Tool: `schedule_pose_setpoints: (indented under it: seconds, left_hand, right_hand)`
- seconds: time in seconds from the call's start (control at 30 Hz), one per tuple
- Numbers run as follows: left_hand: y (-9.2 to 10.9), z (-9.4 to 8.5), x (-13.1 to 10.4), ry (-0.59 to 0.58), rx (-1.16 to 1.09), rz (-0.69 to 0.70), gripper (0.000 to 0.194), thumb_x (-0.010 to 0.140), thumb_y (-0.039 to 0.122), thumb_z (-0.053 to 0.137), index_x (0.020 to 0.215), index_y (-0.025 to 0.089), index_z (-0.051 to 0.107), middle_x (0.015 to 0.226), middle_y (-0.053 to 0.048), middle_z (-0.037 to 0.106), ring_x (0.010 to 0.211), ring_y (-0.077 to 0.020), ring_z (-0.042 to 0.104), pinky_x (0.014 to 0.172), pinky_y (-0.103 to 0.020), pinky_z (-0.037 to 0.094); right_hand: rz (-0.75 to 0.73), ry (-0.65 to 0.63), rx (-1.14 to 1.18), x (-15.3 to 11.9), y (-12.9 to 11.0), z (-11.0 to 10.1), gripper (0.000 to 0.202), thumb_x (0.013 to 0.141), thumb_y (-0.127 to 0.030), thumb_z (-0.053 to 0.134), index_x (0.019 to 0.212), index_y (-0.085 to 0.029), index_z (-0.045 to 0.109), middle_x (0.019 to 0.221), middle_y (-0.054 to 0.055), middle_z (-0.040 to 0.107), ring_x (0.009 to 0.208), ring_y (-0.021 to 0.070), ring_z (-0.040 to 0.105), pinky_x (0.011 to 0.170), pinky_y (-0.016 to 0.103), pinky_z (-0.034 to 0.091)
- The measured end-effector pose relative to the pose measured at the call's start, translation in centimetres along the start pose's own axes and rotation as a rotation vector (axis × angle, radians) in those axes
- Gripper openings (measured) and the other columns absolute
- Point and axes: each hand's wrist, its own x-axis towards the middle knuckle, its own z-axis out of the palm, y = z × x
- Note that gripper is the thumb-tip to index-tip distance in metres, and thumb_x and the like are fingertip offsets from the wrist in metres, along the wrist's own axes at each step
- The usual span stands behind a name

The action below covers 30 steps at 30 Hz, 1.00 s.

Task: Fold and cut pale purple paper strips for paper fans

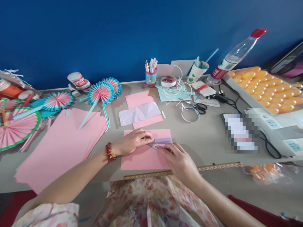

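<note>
Directly before you, in the head view, your left hand (136,140) rests at the left end of a lilac strip (163,140) on a pink sheet (144,159) near the middle of the counter's near edge; its fingers are drawn together, though you cannot tell whether they pinch the strip or only press it. Your right hand (178,156) has its fingers closed around a slim silver-tipped tool (155,146).

Along the counter's far edge, a blue-and-red cup (151,78) holds pens, and a paper cup (196,74) with green dots holds a pale blue stick among other items. Toward the far right corner, a plastic bottle (236,56) with a red cap leans in your view, beside a tray (276,110) of rounded orange-yellow pieces.

The grey counter (210,135) meets a blue wall (118,37). Off to your left, a stack of pink paper (63,145) reaches the near edge with one corner, while a patterned strip (220,166) runs along that edge by your right forearm. Counter surface stretches between your right hand and the phone (240,134) toward the right edge.
</note>
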Motion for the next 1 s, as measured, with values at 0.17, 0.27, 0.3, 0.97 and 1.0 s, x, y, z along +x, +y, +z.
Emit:
schedule_pose_setpoints:
  seconds: [0.17,0.27,0.3,0.97,1.0]
  left_hand:
    - [0.1,0.0,0.1,0.021,-0.013,-0.001,0.044,0.104,0.015,0.032,0.143,0.023,0.051,0.134,-0.010,0.054,0.119,-0.0221,0.049,0.105,-0.035,0.040]
    - [0.0,0.1,0.0,0.033,-0.026,0.010,0.043,0.104,0.013,0.033,0.143,0.022,0.050,0.135,-0.010,0.054,0.120,-0.0222,0.049,0.105,-0.034,0.040]
    - [-0.1,0.2,0.0,0.039,-0.031,0.012,0.043,0.104,0.013,0.034,0.143,0.022,0.050,0.135,-0.011,0.054,0.120,-0.0222,0.049,0.105,-0.034,0.040]
    - [0.2,-0.2,0.3,0.067,-0.143,-0.030,0.037,0.105,0.015,0.032,0.136,0.020,0.053,0.131,-0.012,0.057,0.123,-0.0219,0.052,0.107,-0.037,0.042]
    - [0.3,-0.2,0.3,0.080,-0.158,-0.044,0.035,0.105,0.016,0.032,0.132,0.019,0.055,0.130,-0.011,0.058,0.122,-0.0211,0.053,0.107,-0.036,0.042]
  right_hand:
    - [-0.023,0.014,-0.008,0.4,-0.1,0.2,0.043,0.092,-0.006,0.047,0.130,-0.017,0.062,0.103,0.012,0.061,0.096,0.0245,0.056,0.086,0.038,0.053]
    - [-0.028,0.024,-0.015,0.7,-0.3,0.3,0.040,0.092,-0.006,0.047,0.127,-0.016,0.063,0.101,0.011,0.062,0.093,0.0238,0.057,0.083,0.037,0.054]
    - [-0.026,0.028,-0.016,0.9,-0.4,0.4,0.039,0.093,-0.006,0.046,0.127,-0.015,0.063,0.101,0.011,0.062,0.093,0.0236,0.057,0.082,0.036,0.054]
    - [-0.105,-0.018,-0.065,1.1,-0.3,1.4,0.039,0.094,-0.006,0.044,0.129,-0.010,0.061,0.134,0.016,0.060,0.111,0.0265,0.056,0.097,0.043,0.052]
    - [-0.120,-0.015,-0.071,1.0,-0.2,1.5,0.039,0.094,-0.006,0.044,0.129,-0.010,0.062,0.132,0.015,0.063,0.109,0.0264,0.057,0.098,0.044,0.051]
